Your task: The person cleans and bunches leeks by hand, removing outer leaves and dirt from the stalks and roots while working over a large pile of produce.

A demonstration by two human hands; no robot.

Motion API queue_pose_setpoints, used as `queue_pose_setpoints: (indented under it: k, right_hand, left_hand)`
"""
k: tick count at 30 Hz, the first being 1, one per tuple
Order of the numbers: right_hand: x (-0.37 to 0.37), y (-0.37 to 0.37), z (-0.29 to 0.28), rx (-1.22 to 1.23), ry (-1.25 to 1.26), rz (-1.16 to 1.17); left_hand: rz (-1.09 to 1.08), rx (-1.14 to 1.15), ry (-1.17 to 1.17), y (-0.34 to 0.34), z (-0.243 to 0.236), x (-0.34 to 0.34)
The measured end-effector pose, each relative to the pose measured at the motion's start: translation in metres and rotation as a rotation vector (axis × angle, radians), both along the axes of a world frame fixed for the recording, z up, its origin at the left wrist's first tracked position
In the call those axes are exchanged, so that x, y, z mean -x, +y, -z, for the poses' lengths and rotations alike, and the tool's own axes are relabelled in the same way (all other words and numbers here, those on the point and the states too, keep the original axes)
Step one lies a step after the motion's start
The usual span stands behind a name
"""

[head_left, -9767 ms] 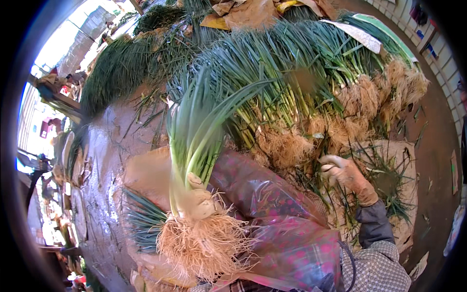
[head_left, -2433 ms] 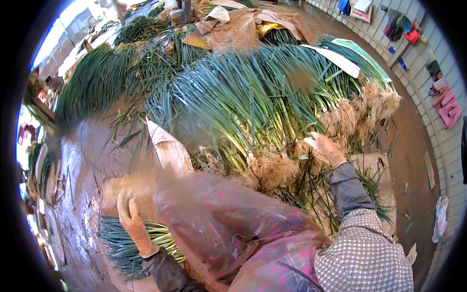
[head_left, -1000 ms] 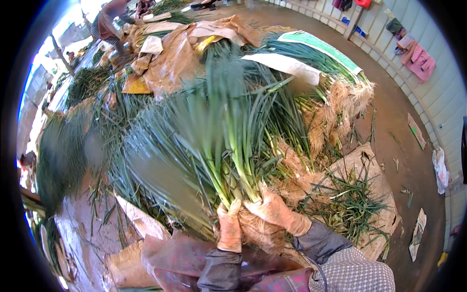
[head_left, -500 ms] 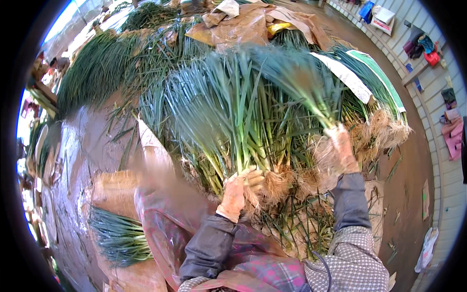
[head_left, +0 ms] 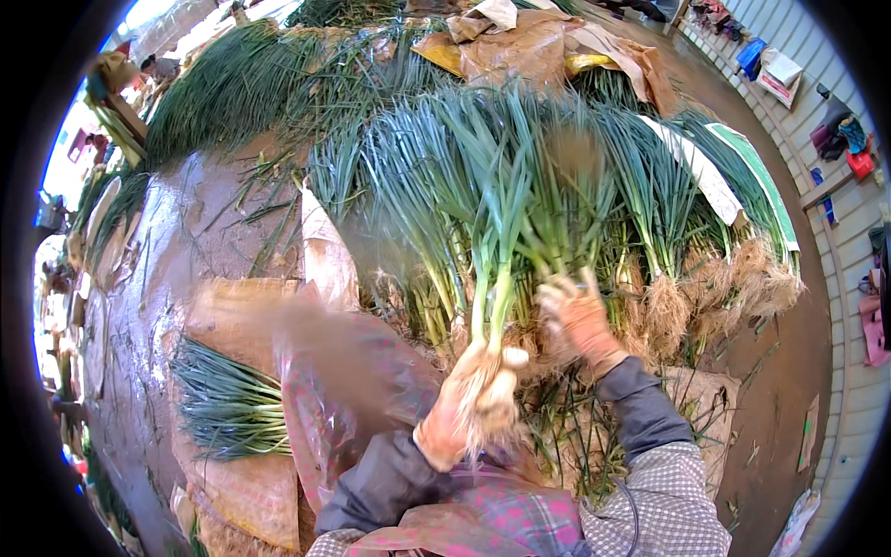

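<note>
My left hand [head_left: 471,406], in an orange-stained glove, is closed round the root ends of a few green onions [head_left: 499,297]. Their white stems and green leaves point up and away from me, and pale roots hang below the fingers. Farther right, my right hand [head_left: 580,320], gloved alike, has its fingers round the stem bases of other green onions [head_left: 560,246] in the heap; roots hang near its palm. Beside that hand, a bunch of green onions [head_left: 661,241] lies with its bushy roots toward me. Smudges blur parts of the view.
A smaller bunch [head_left: 232,404] lies on brown sacking [head_left: 246,487] at my left. Sheets and sacks [head_left: 520,56] cover the far heap. White and green strips [head_left: 756,176] lie over bunches at right. Wet floor [head_left: 176,251] stretches left; a panelled wall [head_left: 835,102] with hung bags stands right.
My right hand has let go of its bunch at the right and moved left onto other stems. My left hand has come nearer to me, lifting a few green onions from the heap.
</note>
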State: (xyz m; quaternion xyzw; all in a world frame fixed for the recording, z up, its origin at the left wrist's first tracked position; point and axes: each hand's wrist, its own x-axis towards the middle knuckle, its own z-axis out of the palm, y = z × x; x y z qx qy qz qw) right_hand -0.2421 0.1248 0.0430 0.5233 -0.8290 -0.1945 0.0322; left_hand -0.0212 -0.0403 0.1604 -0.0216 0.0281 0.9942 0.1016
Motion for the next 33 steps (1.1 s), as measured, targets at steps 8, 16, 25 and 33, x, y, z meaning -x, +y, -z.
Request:
queue_pose_setpoints:
  k: [8, 16, 25, 33]
  right_hand:
    - [-0.007, 0.013, -0.11, 0.2, -0.571, 0.558]
    - [-0.106, -0.036, -0.038, 0.518, -1.057, 0.432]
    - [-0.156, 0.013, -0.066, 0.779, -0.38, -0.191]
    - [-0.176, 0.158, -0.069, -0.115, -0.379, 0.68]
  left_hand:
    - [0.085, 0.222, -0.238, 0.018, 0.071, -0.03]
    - [-0.029, 0.71, -0.289, 0.053, 0.107, -0.036]
    - [-0.066, 0.586, -0.363, 0.057, 0.067, -0.034]
    - [0.313, 0.092, -0.366, 0.053, 0.034, -0.028]
